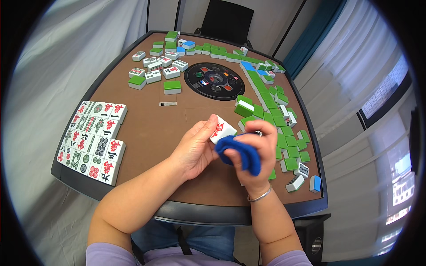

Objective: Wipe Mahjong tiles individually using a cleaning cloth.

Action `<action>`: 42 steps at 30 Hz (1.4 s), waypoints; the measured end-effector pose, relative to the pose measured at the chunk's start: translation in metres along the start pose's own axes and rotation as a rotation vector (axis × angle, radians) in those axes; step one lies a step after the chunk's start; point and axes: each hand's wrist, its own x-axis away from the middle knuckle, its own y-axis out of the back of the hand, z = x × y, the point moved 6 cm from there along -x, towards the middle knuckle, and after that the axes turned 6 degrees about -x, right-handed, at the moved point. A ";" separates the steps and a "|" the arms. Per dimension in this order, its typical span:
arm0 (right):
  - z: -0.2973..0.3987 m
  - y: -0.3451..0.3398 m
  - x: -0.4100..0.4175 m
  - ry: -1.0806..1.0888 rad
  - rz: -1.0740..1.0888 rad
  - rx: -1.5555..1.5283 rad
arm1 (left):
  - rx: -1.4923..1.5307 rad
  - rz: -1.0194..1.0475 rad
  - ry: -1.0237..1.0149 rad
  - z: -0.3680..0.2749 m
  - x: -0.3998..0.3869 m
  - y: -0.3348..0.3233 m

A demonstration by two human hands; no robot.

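My left hand [196, 149] grips a mahjong tile [223, 129] between thumb and fingers, its white face with a red character turned up. Bunched in my right hand [261, 149] is a blue cloth [238, 151], pressed against the tile's near edge. Both hands are above the brown tabletop [149, 133], close to the front middle. To the left, a block of face-up tiles [91, 139] lies in tight rows. Right of my right hand, many green-backed tiles [288, 141] spread along the table, some hidden behind that hand.
A round black control panel [214, 96] is set in the table's centre. Loose tiles [154, 66] lie beyond it to the left, and a line of green-backed tiles [216, 51] runs along the far side. A black chair [228, 20] stands behind the table. White curtains [352, 116] hang at the right.
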 end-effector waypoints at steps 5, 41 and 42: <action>0.010 -0.012 0.001 0.118 0.058 0.098 | -0.031 0.030 0.033 0.006 0.003 0.002; 0.005 -0.008 0.003 0.039 0.058 0.056 | 0.010 -0.017 0.078 0.008 0.008 -0.004; 0.008 -0.008 0.002 0.093 0.048 0.093 | -0.064 0.033 0.069 0.008 0.006 -0.003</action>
